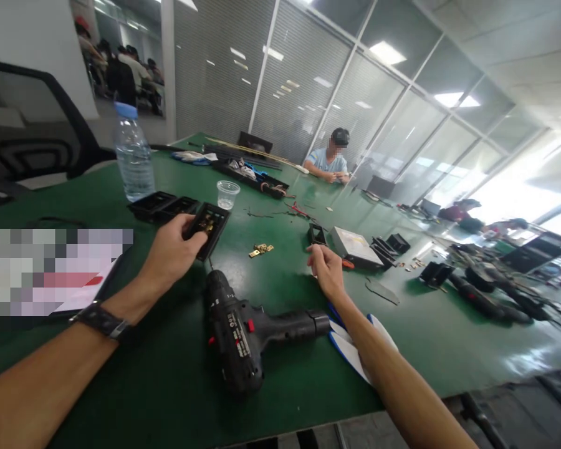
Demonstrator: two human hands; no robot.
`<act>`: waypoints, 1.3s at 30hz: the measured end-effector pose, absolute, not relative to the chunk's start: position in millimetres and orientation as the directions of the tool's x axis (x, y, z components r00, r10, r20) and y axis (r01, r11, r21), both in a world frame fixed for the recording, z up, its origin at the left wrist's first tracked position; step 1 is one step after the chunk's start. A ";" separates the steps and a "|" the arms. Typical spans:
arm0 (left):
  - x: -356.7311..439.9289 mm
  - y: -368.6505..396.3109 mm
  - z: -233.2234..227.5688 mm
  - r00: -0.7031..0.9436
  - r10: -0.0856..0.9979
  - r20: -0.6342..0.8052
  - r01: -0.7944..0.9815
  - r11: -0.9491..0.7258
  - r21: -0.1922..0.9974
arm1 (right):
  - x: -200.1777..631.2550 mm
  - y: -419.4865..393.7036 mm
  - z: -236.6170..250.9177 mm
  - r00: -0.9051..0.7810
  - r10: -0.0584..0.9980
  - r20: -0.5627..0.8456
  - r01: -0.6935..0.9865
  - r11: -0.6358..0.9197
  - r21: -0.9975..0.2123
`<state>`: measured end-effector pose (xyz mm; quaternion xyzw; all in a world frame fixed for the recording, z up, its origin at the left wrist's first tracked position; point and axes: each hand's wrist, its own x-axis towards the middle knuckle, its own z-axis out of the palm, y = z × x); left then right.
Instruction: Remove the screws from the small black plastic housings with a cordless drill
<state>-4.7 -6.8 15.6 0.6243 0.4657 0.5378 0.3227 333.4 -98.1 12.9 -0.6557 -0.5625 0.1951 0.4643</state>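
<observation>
the left hand (171,254) grips the near end of a black tray (207,228), fingers curled over its edge and thumb on top, so the hand is clamped on it. the tray lies flat on the green table (280,380) and holds small brass-coloured parts. at about 10 o'clock from it sit two more black trays (163,206) side by side, and at 12 o'clock just beyond it stands a clear plastic cup (227,194). a water bottle (133,156) with a blue cap stands upright further off at 10 o'clock.

the right hand (326,269) rests well apart from the left, at 3 o'clock from the tray — fingers loosely bent, fingertips near the table; whether it pinches anything i cannot tell. just beyond it, at 12 o'clock, stands a small black frame (316,234), and at 2 o'clock lies a grey box (354,246).

between the hands, a few loose brass pieces (260,249) lie on the table. nearer the body, at 6 o'clock from the tray, a black cordless drill (250,330) lies on its side, its grip pointing toward the right forearm.

a person (330,163) sits at the far end of the table.
</observation>
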 end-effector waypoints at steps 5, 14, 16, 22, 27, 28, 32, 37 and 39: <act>-7.8 -3.4 16.6 -0.036 0.918 0.396 0.232 -0.378 0.897 | 304.2 -66.7 -1.9 0.301 0.924 0.234 0.472 0.069 -0.879; -9.3 -8.8 20.3 0.105 0.924 0.368 0.208 -0.383 0.900 | 289.2 -38.0 17.3 0.265 0.958 0.106 0.301 0.022 -0.953; -8.8 -9.8 21.5 0.148 0.919 0.365 0.193 -0.388 0.901 | 283.7 -30.9 23.5 0.218 0.974 0.056 0.250 0.000 -0.968; -6.5 -13.0 31.7 0.308 0.891 0.333 0.225 -0.408 0.885 | 250.9 -25.0 29.0 -0.019 0.996 -0.090 0.047 -0.090 -0.995; 0.1 -15.1 49.8 0.462 0.838 0.289 0.327 -0.464 0.823 | 240.7 -29.3 28.8 -0.223 0.960 -0.172 -0.102 -0.198 -0.975; 2.4 -14.9 53.4 0.478 0.831 0.285 0.350 -0.477 0.806 | 241.0 -29.5 28.7 -0.258 0.949 -0.181 -0.126 -0.219 -0.968; 14.2 -10.0 63.6 0.516 0.816 0.259 0.428 -0.508 0.748 | 241.7 -28.9 25.6 -0.366 0.910 -0.194 -0.204 -0.282 -0.938; 32.1 3.1 70.5 0.586 0.800 0.133 0.486 -0.478 0.731 | 239.9 -25.6 18.0 -0.373 0.903 -0.211 -0.280 -0.327 -0.903; 39.1 6.3 74.3 0.608 0.787 0.107 0.485 -0.475 0.734 | 239.9 -23.4 15.0 -0.346 0.911 -0.223 -0.313 -0.336 -0.888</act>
